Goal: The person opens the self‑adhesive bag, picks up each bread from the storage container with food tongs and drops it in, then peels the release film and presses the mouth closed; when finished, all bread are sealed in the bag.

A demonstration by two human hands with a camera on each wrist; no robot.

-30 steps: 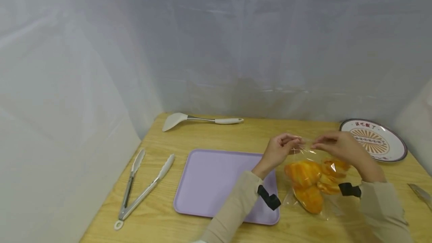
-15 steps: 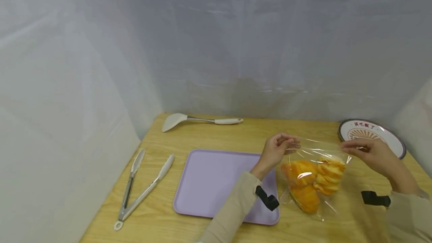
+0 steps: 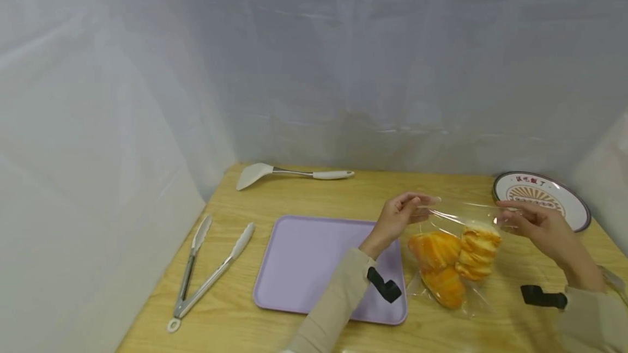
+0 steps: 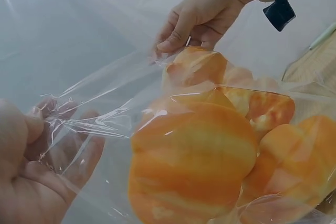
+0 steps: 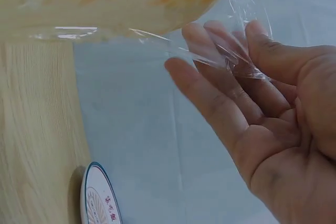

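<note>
A clear plastic bag [image 3: 471, 210] is stretched between my two hands over the right side of the table. Inside it sit two smooth orange-yellow bread pieces [image 3: 436, 251] and a ridged, paler one [image 3: 478, 252]. My left hand [image 3: 397, 217] pinches the bag's upper left corner between thumb and fingers, beside the purple tray. At the upper right corner, my right hand [image 3: 544, 227] pinches the film, its thumb [image 5: 268, 51] against the fingers. The left wrist view shows the bread [image 4: 189, 156] close up through the film.
A purple tray [image 3: 314, 266] lies left of the bag, partly under my left forearm. Open metal tongs [image 3: 196, 293] lie at far left. A white spatula [image 3: 294, 173] lies along the back edge. A patterned plate [image 3: 571, 208] stands back right, and a metal utensil [image 3: 610, 279] at far right.
My right hand has moved right, away from the left one, drawing the bag's top wide and flat. The bread inside has spread out. My left hand has barely shifted.
</note>
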